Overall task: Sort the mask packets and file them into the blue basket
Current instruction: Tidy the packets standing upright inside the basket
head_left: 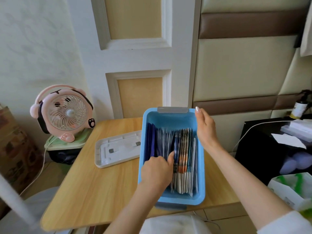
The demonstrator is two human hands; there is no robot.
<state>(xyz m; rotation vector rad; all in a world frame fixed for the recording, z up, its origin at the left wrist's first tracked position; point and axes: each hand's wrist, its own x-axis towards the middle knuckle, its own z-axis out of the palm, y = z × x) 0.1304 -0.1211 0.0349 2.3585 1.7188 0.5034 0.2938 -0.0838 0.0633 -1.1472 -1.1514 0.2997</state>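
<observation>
The left hand (pixel 156 171) reached down into the blue basket (pixel 141 168), its fingers curled among the mask packets (pixel 184 157) and its thumb pressed against a blue-and-white one near the middle of the row. The right hand (pixel 205 130) lay against the basket's right rim with fingers straight and relaxed, holding nothing.

The packets stood on edge in a row across the basket: dark blue ones at the left, pale ones in the middle, and white ones with orange and teal print at the right. The basket sat on a light wooden table (pixel 101 191). Just left of the basket lay a white plastic lid (pixel 116 150). Beyond the table's left corner, a pink cartoon desk fan (pixel 65 112) stood on a green-lidded bin (pixel 67 144).
</observation>
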